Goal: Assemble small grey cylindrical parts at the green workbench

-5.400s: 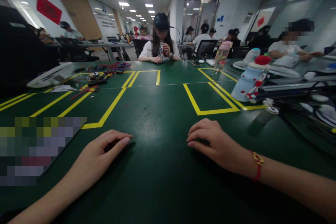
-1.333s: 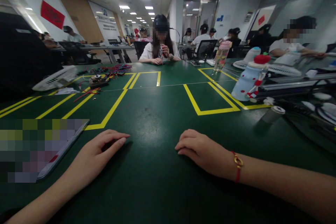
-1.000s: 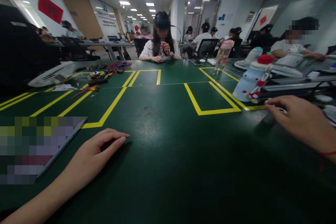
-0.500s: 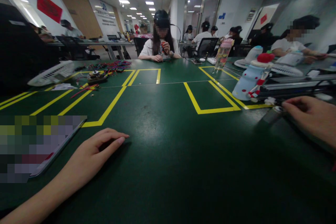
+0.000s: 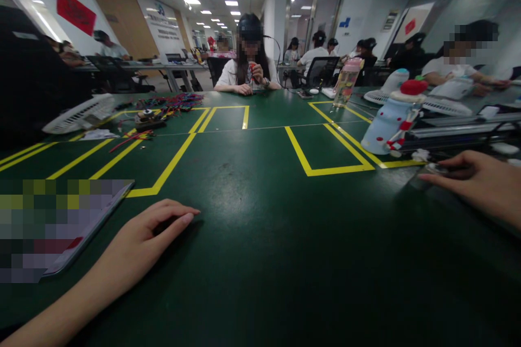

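My left hand (image 5: pixel 148 236) lies palm down on the dark green table (image 5: pixel 252 217), fingers loosely curled and holding nothing. It rests just right of a tablet (image 5: pixel 95 227) whose screen is blurred. My right hand (image 5: pixel 478 181) is stretched out to the far right. Its thumb and index finger close around a small grey cylinder with a silver cap (image 5: pixel 434 169) lying on the table. Most of the cylinder's body is hidden or in shadow.
A pale blue bottle with a red cap (image 5: pixel 386 122) and a long metal rail (image 5: pixel 459 133) sit just behind my right hand. Yellow tape boxes (image 5: pixel 325 172) mark the table. A white fan (image 5: pixel 79 115), coloured wires (image 5: pixel 173 102) and a pink bottle (image 5: pixel 345 84) lie farther off. Other people sit opposite.
My right hand left the table in front of me, swung out to the right and closed its fingertips on the small cylinder. The left hand has stayed where it was.
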The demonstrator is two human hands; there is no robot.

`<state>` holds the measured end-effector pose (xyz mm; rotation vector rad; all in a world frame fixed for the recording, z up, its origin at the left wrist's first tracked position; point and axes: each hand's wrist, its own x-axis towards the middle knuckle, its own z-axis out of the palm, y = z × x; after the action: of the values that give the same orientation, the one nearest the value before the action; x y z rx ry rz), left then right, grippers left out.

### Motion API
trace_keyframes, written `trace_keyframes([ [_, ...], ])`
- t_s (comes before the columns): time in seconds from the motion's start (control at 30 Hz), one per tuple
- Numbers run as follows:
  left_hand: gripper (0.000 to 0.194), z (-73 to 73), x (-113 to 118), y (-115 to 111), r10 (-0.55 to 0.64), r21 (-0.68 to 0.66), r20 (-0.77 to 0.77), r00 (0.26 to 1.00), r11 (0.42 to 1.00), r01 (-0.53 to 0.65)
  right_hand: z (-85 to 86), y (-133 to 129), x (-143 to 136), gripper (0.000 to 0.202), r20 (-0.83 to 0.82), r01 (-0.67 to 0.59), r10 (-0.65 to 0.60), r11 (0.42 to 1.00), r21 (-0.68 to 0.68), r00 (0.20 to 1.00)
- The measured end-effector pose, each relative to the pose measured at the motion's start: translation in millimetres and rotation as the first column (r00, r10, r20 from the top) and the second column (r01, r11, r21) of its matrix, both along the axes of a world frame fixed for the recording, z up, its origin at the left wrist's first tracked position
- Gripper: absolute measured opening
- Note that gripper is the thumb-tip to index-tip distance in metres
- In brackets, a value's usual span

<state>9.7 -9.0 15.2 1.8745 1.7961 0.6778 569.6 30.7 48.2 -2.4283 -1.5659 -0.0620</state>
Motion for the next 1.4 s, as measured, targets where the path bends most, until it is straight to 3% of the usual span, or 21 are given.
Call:
trace_keyframes([
  [0.2,0.029,3.8,-0.7,-0.6,-0.027,-0.031,-0.009,1.0,0.999,0.027,-9.7,1.5,-2.3,0.042,0.081,-0.064,0.059,0.996,0.055,0.995],
  [0.37,0.033,-4.6,-4.9,2.2,-0.033,-0.015,0.002,0.999,0.999,0.033,-13.4,1.1,1.8,0.039,0.096,-0.078,0.069,0.993,0.092,0.993],
  [0.47,0.037,-15.1,-12.1,6.2,-0.07,-0.009,0.002,0.998,0.998,0.07,-17.8,-1.7,-16.4,0.04,0.101,-0.139,0.115,0.953,0.269,0.988],
  [0.53,0.039,-21.1,-17.0,8.7,-0.102,-0.014,0.0,0.995,0.995,0.102,-20.9,-6.5,-46.1,0.043,0.059,-0.291,0.294,0.86,0.42,0.954],
  [0.57,0.039,-22.9,-18.7,9.5,-0.107,-0.015,-0.001,0.994,0.994,0.107,-22.2,-10.0,-66.1,0.044,0.026,-0.396,0.436,0.789,0.47,0.9],
  [0.67,0.039,-22.8,-19.6,9.7,-0.101,-0.03,0.0,0.995,0.994,0.101,-25.2,-22.3,-137.4,0.041,-0.082,-0.69,0.821,0.525,0.499,0.565],
  [0.77,0.038,-19.0,-17.3,8.1,-0.1,-0.032,-0.012,0.995,0.995,0.099,-29.0,-30.8,-200.3,0.034,-0.156,-0.813,0.947,0.321,0.486,0.28],
  [0.87,0.036,-18.9,-18.6,8.2,-0.108,-0.018,-0.023,0.994,0.994,0.107,-35.4,-31.6,-232.4,0.032,-0.194,-0.833,0.967,0.242,0.498,0.165],
  [1.0,0.035,-24.5,-23.9,11.8,-0.125,-0.007,-0.029,0.992,0.992,0.125,-45.1,-28.9,-236.3,0.031,-0.249,-0.836,0.958,0.25,0.489,0.14],
  [1.1,0.036,-23.7,-16.0,11.9,-0.105,0.023,-0.052,0.993,0.994,0.106,-51.3,-30.1,-231.9,0.045,-0.32,-0.829,0.933,0.305,0.468,0.163],
  [1.17,0.036,-18.1,0.8,8.3,-0.118,0.058,-0.053,0.992,0.991,0.121,-54.5,-31.7,-230.7,0.063,-0.404,-0.815,0.893,0.379,0.439,0.198],
  [1.23,0.033,-9.3,26.0,2.4,-0.204,0.092,-0.024,0.979,0.974,0.205,-56.7,-32.3,-231.1,0.071,-0.492,-0.791,0.845,0.441,0.423,0.208],
  [1.4,0.023,13.7,93.5,-4.6,-0.365,0.162,0.111,0.924,0.924,0.346,-59.5,-29.3,-234.3,0.058,-0.563,-0.772,0.802,0.482,0.414,0.199],
])
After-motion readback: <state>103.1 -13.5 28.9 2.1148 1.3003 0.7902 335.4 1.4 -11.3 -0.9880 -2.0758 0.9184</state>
